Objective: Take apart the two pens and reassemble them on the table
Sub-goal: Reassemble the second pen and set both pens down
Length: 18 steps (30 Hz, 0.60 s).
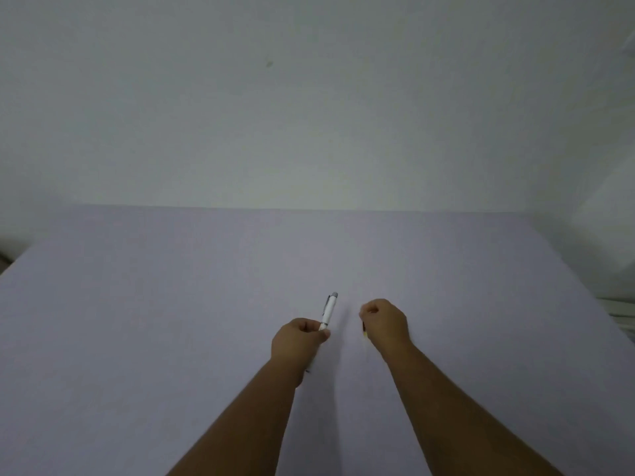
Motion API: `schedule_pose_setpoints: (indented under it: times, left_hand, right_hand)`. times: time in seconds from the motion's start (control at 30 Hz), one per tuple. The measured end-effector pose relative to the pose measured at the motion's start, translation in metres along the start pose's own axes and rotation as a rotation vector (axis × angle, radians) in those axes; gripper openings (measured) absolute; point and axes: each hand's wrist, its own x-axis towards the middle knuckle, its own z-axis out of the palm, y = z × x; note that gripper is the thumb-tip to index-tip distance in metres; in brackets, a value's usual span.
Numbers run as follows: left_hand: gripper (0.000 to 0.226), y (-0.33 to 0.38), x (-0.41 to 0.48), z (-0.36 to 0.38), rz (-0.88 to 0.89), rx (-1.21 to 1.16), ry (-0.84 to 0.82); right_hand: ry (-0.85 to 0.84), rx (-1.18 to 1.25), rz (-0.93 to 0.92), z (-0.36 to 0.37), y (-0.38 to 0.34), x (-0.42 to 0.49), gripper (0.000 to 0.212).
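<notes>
Left hand (298,338) is pinched around the white pen (329,310), which points away toward the far side. Right hand (384,322), just right of it, is curled shut on something small I can't make out.

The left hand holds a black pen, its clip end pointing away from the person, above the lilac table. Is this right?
Not quite. The head view shows the pen in the left hand is white, not black. Its clip end does point away, over the lilac table.

No legible text, label or number anywhere in view
</notes>
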Motion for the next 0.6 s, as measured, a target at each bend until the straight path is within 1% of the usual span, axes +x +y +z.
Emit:
schedule_pose_setpoints:
  times: [0.07, 0.2, 0.3, 0.4, 0.6]
  left_hand:
    - [0.009, -0.009, 0.01, 0.011, -0.036, -0.016, 0.019]
    - [0.009, -0.022, 0.028, 0.024, -0.078, 0.043, 0.076]
    - [0.013, -0.027, 0.038, 0.032, -0.079, 0.094, 0.084]
    - [0.016, -0.031, 0.046, 0.04, -0.074, 0.131, 0.1]
    - [0.019, -0.034, 0.055, 0.047, -0.056, 0.229, 0.148]
  right_hand:
    - [0.01, -0.149, 0.006, 0.004, 0.016, 0.006, 0.016]
    - [-0.011, -0.236, 0.058, 0.018, 0.036, 0.013, 0.017]
    - [-0.001, -0.242, 0.069, 0.026, 0.045, 0.013, 0.017]
    - [0.014, -0.229, 0.033, 0.034, 0.048, 0.013, 0.017]
    - [-0.036, -0.182, 0.014, 0.046, 0.042, 0.011, 0.015]
